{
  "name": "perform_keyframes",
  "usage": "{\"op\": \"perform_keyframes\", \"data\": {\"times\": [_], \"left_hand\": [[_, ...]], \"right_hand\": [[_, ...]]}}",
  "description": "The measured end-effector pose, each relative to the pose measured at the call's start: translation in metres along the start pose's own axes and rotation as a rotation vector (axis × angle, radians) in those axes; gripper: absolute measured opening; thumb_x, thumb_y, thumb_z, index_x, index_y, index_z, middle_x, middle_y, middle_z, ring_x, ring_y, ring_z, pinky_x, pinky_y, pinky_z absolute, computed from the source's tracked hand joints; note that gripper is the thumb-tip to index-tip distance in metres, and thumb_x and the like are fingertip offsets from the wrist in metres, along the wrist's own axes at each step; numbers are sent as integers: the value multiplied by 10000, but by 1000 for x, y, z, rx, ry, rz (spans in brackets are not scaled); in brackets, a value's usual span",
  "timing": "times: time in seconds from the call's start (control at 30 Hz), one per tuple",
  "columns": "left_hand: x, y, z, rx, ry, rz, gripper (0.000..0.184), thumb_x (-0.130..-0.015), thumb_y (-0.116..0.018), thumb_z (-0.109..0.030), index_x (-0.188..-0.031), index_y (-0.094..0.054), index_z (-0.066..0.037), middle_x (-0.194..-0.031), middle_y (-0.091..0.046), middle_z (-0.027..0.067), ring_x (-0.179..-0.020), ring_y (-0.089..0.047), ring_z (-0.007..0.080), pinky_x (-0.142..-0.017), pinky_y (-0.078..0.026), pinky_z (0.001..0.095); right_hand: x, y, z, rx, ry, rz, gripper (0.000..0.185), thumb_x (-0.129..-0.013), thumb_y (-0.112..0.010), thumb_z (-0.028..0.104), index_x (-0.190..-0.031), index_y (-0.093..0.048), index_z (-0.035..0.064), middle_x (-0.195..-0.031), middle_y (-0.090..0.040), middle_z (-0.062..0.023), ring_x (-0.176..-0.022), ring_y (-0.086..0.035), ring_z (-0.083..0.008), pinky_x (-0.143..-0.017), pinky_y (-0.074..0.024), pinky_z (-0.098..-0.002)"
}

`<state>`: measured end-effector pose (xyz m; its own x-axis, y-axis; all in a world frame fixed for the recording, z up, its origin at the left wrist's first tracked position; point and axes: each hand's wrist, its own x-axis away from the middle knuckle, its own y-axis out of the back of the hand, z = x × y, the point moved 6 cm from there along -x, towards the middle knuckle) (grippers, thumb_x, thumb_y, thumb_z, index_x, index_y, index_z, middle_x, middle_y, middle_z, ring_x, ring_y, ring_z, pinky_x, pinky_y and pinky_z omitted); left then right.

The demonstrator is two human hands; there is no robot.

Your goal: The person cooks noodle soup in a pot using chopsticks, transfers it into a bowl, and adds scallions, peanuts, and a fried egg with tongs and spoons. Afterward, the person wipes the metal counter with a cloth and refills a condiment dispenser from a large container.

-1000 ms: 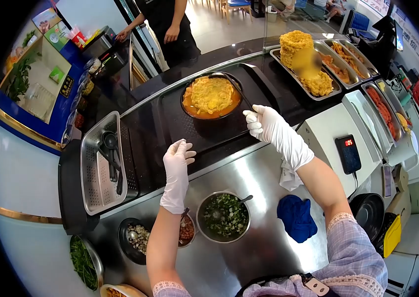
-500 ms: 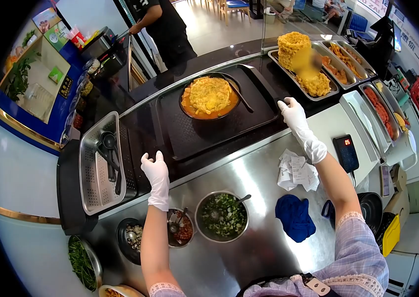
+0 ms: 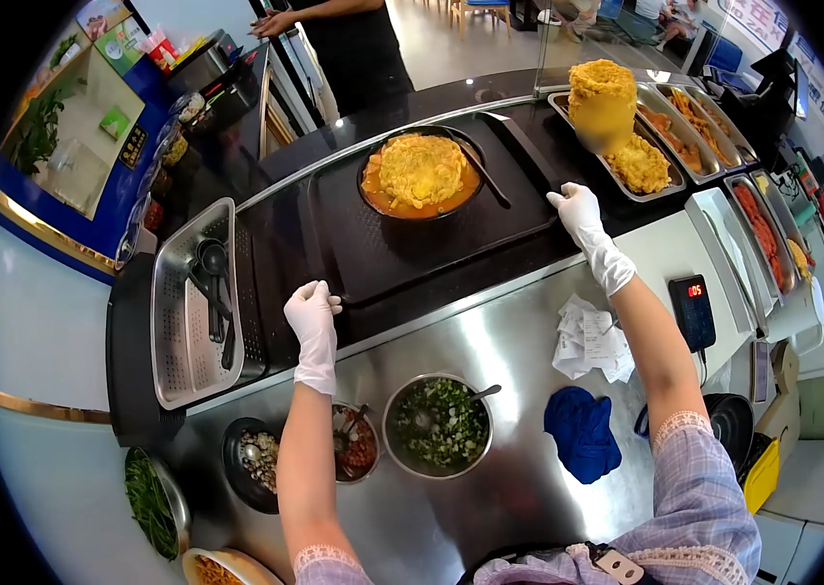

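A black tray lies on the dark counter. On it stands a black bowl of orange-red soup topped with a yellow noodle cake, and a dark spoon rests on the bowl's right rim. My left hand, in a white glove, is closed at the tray's near left corner, its fingertips partly hidden. My right hand, gloved too, pinches the tray's right edge near the front corner, thumb and fingers curled. Both arms stretch forward over the steel worktop.
A perforated steel basket with black ladles stands left. Nearer are a bowl of chopped greens, small bowls of toppings, a blue cloth and paper receipts. Food pans line the right. A person stands beyond the counter.
My left hand has closed its spread fingers at the tray corner. My right hand's fingers have curled in at the right edge. The person opposite has moved, forearm now reaching left.
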<state>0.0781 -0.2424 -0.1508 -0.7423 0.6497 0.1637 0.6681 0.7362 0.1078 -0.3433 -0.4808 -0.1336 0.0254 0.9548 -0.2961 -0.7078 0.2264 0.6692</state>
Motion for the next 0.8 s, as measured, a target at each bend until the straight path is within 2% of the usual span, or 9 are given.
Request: {"op": "perform_keyframes", "data": {"times": [0.17, 0.4, 0.5, 0.57, 0.6, 0.67, 0.73, 0.8], "left_hand": [[-9, 0, 1, 36, 10, -26, 201, -883, -636, -108, -999, -614, 56, -783, -619, 59, -607, -586, 116, -514, -488, 221], [-20, -2, 2, 58, 69, -73, 183, -871, -635, -71, -1007, -612, 50, -806, -633, 72, -619, -593, 127, -523, -497, 225], [-20, -2, 3, 89, 83, -80, 178, -867, -622, -57, -1008, -606, 51, -830, -639, 87, -621, -606, 141, -528, -513, 238], [-18, 1, 3, 134, 93, -91, 204, -862, -606, -48, -1036, -591, 57, -880, -642, 111, -620, -618, 157, -519, -519, 253], [-18, 4, 4, 103, 64, -103, 241, -859, -606, -49, -1075, -580, 54, -892, -634, 115, -609, -607, 146, -498, -499, 248], [-5, 16, -8, 9, -3, -141, 325, -847, -649, -118, -1129, -583, 28, -885, -633, 73, -646, -601, 127, -518, -482, 242], [16, 31, -30, -45, -111, -120, 343, -864, -634, -141, -1159, -569, 22, -889, -624, 58, -631, -577, 107, -519, -455, 232], [44, 50, -54, -81, -194, -36, 313, -892, -608, -151, -1158, -576, 10, -881, -620, 44, -637, -564, 93, -551, -452, 217]], "right_hand": [[-6, -5, 5, 12, -49, 37, 328, -782, -723, 273, -731, -602, -27, -750, -613, -246, -716, -612, -392, -652, -465, -403], [-13, -12, 7, 13, -17, -2, 336, -780, -724, 278, -740, -602, -32, -770, -618, -244, -735, -616, -391, -661, -466, -408], [-11, -11, 8, 50, -67, 48, 335, -793, -707, 299, -798, -628, -27, -829, -637, -241, -800, -626, -389, -696, -476, -414], [-8, -11, 7, 51, -67, 6, 365, -811, -682, 342, -922, -654, -5, -905, -655, -226, -894, -626, -382, -765, -488, -406], [-5, -10, 7, 95, -34, -21, 478, -821, -663, 393, -1093, -620, 2, -987, -661, -209, -963, -618, -372, -821, -488, -398], [0, -1, 11, 127, -78, -91, 567, -822, -661, 405, -1194, -563, -11, -1024, -656, -211, -987, -613, -380, -857, -480, -395], [12, 24, 25, -58, -20, -171, 528, -860, -639, 337, -1213, -533, -41, -976, -673, -168, -885, -648, -295, -798, -497, -352], [43, 51, 48, -587, -93, -93, 399, -911, -587, 231, -1203, -548, -38, -874, -654, -92, -781, -609, -160, -725, -482, -273]]}}
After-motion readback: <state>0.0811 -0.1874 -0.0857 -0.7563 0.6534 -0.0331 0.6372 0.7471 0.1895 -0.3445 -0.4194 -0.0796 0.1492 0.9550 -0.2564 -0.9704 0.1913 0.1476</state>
